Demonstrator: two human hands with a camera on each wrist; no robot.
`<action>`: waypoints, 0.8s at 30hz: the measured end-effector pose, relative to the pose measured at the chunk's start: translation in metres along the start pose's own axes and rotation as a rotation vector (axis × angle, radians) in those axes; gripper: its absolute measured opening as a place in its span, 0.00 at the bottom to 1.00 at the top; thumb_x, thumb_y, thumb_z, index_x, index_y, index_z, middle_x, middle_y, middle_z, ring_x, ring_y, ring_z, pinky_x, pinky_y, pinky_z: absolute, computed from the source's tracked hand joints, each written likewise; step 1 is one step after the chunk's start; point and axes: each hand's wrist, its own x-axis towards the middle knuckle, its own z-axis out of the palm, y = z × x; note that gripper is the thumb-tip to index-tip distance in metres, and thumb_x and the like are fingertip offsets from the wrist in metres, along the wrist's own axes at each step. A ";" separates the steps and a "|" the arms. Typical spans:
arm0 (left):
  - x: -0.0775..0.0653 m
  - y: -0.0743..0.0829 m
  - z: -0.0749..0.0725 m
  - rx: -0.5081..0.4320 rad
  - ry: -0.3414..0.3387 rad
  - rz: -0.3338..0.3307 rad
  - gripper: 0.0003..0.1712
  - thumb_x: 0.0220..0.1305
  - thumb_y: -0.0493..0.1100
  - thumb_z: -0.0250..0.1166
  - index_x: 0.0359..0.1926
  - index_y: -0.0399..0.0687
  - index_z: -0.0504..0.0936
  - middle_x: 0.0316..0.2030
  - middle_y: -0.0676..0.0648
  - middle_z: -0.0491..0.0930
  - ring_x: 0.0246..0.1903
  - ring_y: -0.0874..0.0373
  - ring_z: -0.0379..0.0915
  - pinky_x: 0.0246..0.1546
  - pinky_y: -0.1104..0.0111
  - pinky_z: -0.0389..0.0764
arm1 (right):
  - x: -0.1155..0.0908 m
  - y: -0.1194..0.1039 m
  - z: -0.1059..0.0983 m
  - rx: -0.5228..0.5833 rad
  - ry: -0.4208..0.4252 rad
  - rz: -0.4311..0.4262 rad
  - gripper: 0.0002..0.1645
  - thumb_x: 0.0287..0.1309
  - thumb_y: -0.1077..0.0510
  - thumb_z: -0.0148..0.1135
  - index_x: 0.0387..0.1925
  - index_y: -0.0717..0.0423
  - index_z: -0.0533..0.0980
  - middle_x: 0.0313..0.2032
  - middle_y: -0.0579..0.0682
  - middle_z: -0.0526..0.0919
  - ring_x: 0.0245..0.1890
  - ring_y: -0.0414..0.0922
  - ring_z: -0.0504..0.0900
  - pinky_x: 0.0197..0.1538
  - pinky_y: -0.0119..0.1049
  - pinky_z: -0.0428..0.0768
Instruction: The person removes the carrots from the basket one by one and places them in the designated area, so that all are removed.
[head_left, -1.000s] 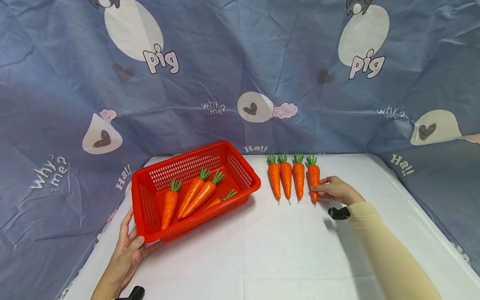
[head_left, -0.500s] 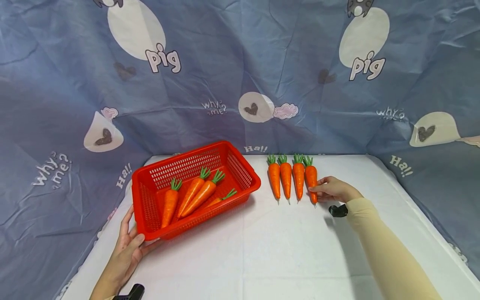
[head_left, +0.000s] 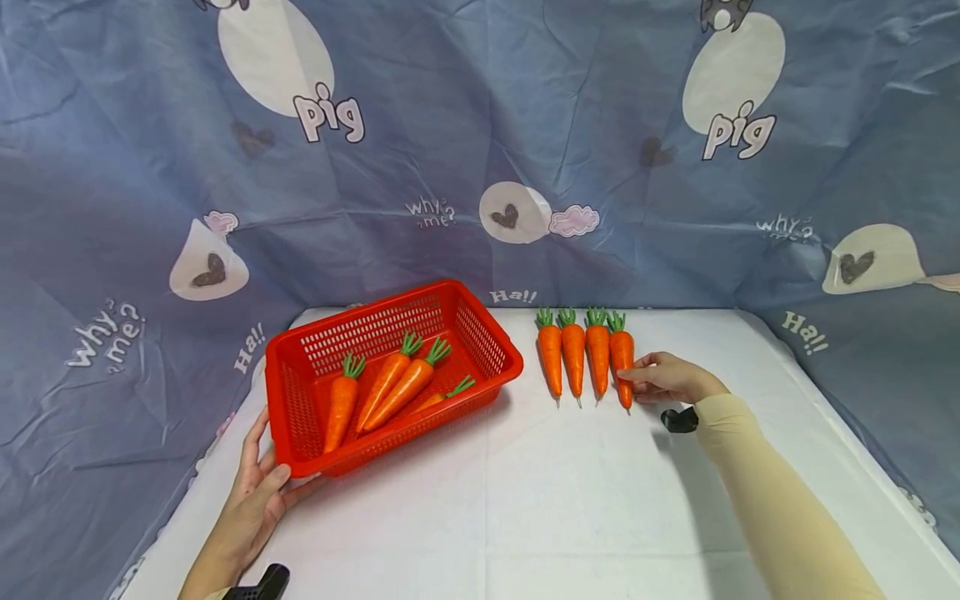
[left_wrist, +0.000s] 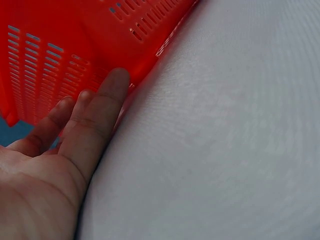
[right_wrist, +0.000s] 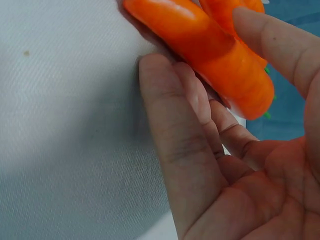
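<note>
Relaxed and uncurled, the grip of the right hand (head_left: 671,379) spans the lower half of an orange carrot (head_left: 622,352), thumb lying over it and outstretched fingers along its near side; how firmly they press cannot be told. That carrot lies rightmost in a row of four on a white counter (head_left: 600,500), just beside the three other carrots (head_left: 573,354), green tops pointing away from the person. To their left is a perforated red basket (head_left: 277,408), set at a slant, holding four more carrots (head_left: 405,392), one mostly hidden behind the front wall. At its near left corner, the left hand (head_left: 243,517) rests straight fingers against the outside, thumb at the rim. Behind hangs a blue-grey patterned cloth (head_left: 615,150).
</note>
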 end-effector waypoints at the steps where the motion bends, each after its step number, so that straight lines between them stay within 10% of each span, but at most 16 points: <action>1: 0.000 0.000 0.000 0.004 0.000 -0.001 0.45 0.84 0.41 0.49 0.86 0.77 0.36 0.75 0.57 0.66 0.63 0.61 0.83 0.55 0.60 0.89 | 0.000 0.000 0.000 -0.002 0.001 -0.001 0.28 0.76 0.51 0.64 0.58 0.65 0.62 0.32 0.44 0.79 0.33 0.35 0.81 0.47 0.32 0.90; 24: 0.000 -0.002 -0.002 -0.009 -0.005 0.008 0.45 0.84 0.40 0.49 0.86 0.76 0.37 0.74 0.59 0.68 0.62 0.61 0.84 0.54 0.61 0.89 | -0.018 -0.020 -0.005 -0.108 0.017 -0.001 0.20 0.79 0.50 0.58 0.48 0.65 0.69 0.27 0.45 0.80 0.31 0.37 0.84 0.45 0.32 0.90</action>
